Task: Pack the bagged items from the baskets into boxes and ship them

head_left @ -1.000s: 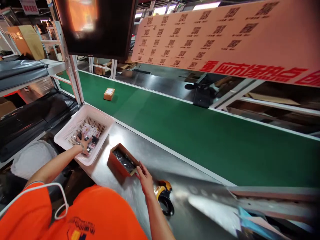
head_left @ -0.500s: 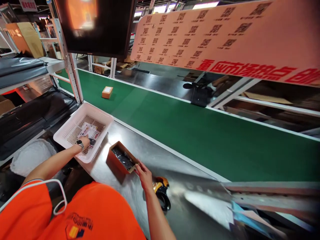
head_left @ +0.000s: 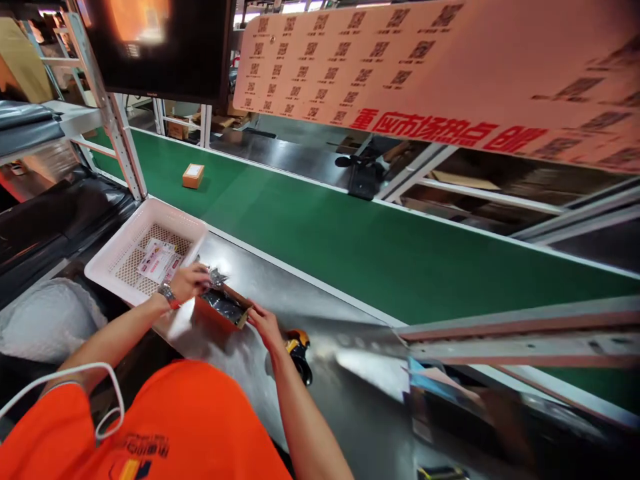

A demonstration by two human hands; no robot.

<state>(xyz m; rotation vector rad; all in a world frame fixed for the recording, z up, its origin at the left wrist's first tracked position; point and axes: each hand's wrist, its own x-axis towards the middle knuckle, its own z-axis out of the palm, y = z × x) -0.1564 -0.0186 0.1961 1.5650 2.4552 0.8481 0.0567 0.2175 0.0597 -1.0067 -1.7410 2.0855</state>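
An open brown cardboard box (head_left: 243, 318) rests on the metal bench, with black plastic-wrapped contents (head_left: 225, 308) inside. My right hand (head_left: 265, 325) grips the box's right end, thumb and fingers on its edge. Over the left end of the box, my left hand (head_left: 190, 283) is closed on a small shiny plastic packet (head_left: 217, 277); what the packet contains cannot be made out. Left of that hand stands a white plastic basket (head_left: 103, 265) holding printed cards (head_left: 156, 260). A yellow and black handheld scanner (head_left: 300, 350) lies close beside my right forearm.
Beyond the bench runs a green conveyor belt (head_left: 320, 233) carrying a small carton (head_left: 193, 176). A monitor (head_left: 160, 53) and a board of printed codes (head_left: 390, 73) hang above. Metal framing (head_left: 500, 333) crosses at the right. Black plastic sheeting (head_left: 60, 227) covers the left shelf.
My left hand has come out of the basket with the packet and moved right to the box. My right hand still holds the box's end. The view has swung right.
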